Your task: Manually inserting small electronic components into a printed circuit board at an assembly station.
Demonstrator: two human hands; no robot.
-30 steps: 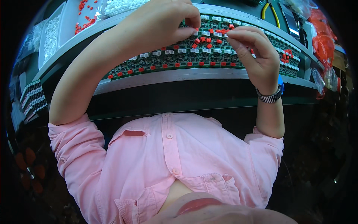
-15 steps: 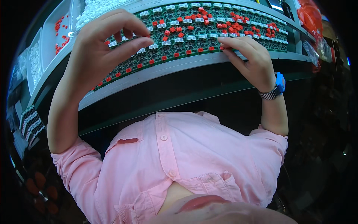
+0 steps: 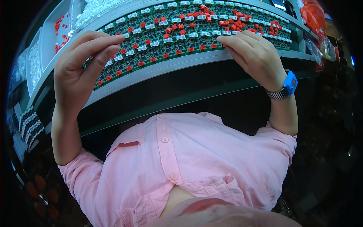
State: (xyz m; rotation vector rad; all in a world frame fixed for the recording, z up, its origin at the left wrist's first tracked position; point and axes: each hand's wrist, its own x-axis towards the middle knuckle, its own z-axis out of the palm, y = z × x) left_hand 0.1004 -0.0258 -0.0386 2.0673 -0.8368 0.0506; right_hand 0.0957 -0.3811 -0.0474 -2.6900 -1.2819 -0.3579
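head view: near-edge red connectors (image 3: 153, 59) appear seated on circuit boards (image 3: 166, 48); red pieces (image 3: 233, 27) lie loose; left hand (image 3: 74, 68) fingertips parted; right hand (image 3: 260, 56) grip unclear.

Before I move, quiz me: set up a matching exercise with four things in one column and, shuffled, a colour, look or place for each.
Things:
1. Boards
2. Strap
3. Left hand
4. Right hand

Descriptions:
A. At the boards' near edge, right of the picture's centre
B. Green, carrying white and red parts
C. Fingers over the boards' left part
D. Striped, with a blue piece attached

Pairs: 1-B, 2-D, 3-C, 4-A
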